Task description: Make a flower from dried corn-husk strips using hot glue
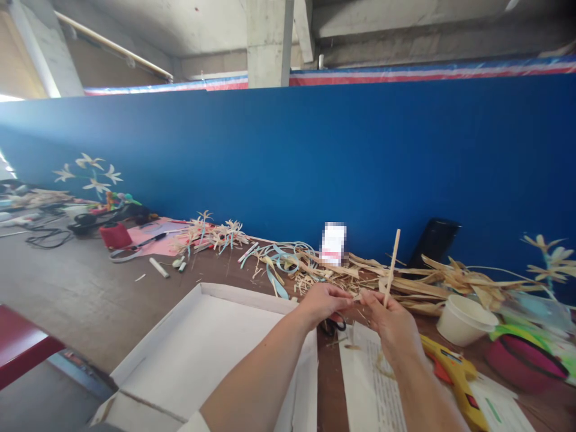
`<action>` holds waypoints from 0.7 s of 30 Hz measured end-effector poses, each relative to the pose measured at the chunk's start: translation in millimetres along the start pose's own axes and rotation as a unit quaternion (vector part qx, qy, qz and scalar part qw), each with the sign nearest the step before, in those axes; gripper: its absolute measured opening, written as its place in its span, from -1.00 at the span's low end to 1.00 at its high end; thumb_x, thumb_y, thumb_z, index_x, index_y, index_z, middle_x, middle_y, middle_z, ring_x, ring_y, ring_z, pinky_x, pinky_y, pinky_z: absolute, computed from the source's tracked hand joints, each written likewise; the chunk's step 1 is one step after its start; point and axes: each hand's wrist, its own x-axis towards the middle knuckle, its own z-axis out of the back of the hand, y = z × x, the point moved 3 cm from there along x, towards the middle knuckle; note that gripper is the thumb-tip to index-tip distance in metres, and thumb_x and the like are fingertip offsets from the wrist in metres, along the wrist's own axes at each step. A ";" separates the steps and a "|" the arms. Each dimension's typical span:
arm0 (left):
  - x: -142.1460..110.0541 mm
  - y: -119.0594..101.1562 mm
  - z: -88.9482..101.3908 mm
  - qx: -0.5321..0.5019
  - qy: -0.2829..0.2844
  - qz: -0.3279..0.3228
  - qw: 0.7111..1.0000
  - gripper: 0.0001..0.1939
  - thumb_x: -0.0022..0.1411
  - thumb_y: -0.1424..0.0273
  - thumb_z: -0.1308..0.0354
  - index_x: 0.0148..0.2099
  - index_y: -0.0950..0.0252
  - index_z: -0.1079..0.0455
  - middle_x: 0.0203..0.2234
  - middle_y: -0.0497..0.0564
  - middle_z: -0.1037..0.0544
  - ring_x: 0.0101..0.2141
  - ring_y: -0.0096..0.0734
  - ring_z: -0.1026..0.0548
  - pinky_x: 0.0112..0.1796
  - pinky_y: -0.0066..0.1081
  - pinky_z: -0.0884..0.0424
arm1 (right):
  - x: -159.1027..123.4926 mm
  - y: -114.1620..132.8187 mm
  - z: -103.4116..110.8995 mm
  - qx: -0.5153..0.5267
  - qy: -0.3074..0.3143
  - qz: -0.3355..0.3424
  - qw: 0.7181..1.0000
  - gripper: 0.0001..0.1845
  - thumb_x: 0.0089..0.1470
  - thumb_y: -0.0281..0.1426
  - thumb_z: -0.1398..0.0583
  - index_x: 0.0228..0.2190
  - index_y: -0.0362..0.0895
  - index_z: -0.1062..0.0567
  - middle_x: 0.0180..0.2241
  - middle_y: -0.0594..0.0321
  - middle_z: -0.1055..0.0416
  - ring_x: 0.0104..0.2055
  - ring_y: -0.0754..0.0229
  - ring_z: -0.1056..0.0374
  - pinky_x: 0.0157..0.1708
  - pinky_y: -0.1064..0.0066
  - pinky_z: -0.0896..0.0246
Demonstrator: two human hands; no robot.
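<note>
My right hand (386, 317) is closed around a thin pale stick (393, 258) that stands nearly upright above the fist. Its fingertips meet those of my left hand (324, 303), which is pinched. A small pale scrap (356, 297) shows between the two hands, too small to name. Beneath my left hand lie dark scissors (332, 327), partly covered. A printed sheet (378, 384) lies under my right forearm, with a yellow glue gun (463, 378) beside it.
An open white box (198, 354) lies at the left. Dried husks (423, 279) and blue ribbon (281, 270) run along the blue partition (225, 156). A paper cup (465, 321) and a magenta container (524, 363) stand right. Husk flowers (216, 234) sit farther left.
</note>
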 end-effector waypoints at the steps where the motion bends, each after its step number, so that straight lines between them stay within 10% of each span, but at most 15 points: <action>1: 0.3 0.6 -0.8 -0.006 -0.003 -0.003 1.000 -0.75 -0.11 0.36 -0.28 -0.34 0.38 -0.47 -0.53 -0.02 -0.47 -0.55 -0.54 -0.39 -0.56 -0.53 -0.36 | -0.3 0.3 -0.7 0.000 0.000 -0.001 1.000 -0.54 -0.29 -0.08 -0.32 -0.38 -0.15 -0.50 -0.60 0.29 -0.41 -0.71 0.31 -0.17 -0.75 0.48 0.01; 21: 1.4 1.5 -3.3 -0.017 0.023 -0.018 0.999 -0.76 -0.07 0.30 -0.24 -0.38 0.38 -0.41 -0.46 0.01 -0.48 -0.55 -0.60 -0.35 -0.60 -0.58 -0.30 | -9.9 15.2 -7.3 0.077 -0.003 -0.046 0.996 -0.53 -0.37 -0.17 -0.36 -0.37 -0.15 -0.45 -0.72 0.46 -0.20 -0.77 0.45 0.10 -0.81 0.55 0.29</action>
